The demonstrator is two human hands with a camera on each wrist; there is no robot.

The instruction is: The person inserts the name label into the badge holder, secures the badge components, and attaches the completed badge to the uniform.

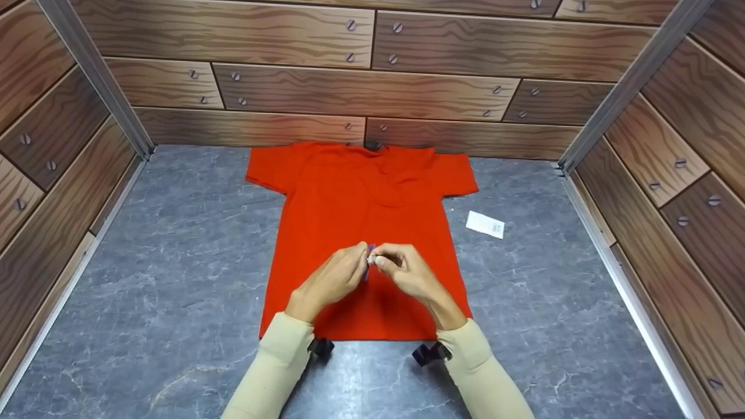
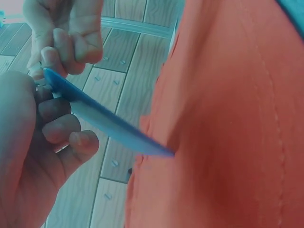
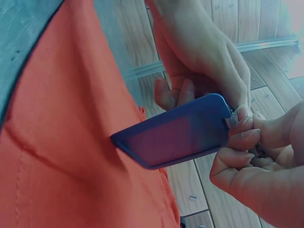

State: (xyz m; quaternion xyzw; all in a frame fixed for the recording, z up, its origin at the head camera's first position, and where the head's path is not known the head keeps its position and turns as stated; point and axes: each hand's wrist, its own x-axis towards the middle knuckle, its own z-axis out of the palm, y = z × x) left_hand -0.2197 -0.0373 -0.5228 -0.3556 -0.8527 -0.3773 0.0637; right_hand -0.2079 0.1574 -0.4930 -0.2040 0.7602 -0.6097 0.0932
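A flat blue badge holder (image 3: 175,135) with a clear window hangs just above a red T-shirt (image 1: 361,209). Its slotted end has a clear strap (image 3: 231,120) with a small metal fitting partly hidden by fingers. My left hand (image 1: 334,273) pinches the holder at this slotted end; in the left wrist view its other fingers curl below. Close against it, my right hand (image 1: 412,272) pinches the strap and fitting between thumb and fingers. Seen from the head, the blue holder (image 1: 365,273) shows only as a thin edge between both hands.
The T-shirt lies spread on a grey marbled surface (image 1: 174,262), collar toward the back wall. A white printed paper card (image 1: 485,224) lies right of the shirt. Wood-patterned walls (image 1: 291,90) with metal edging stand at the back and both sides.
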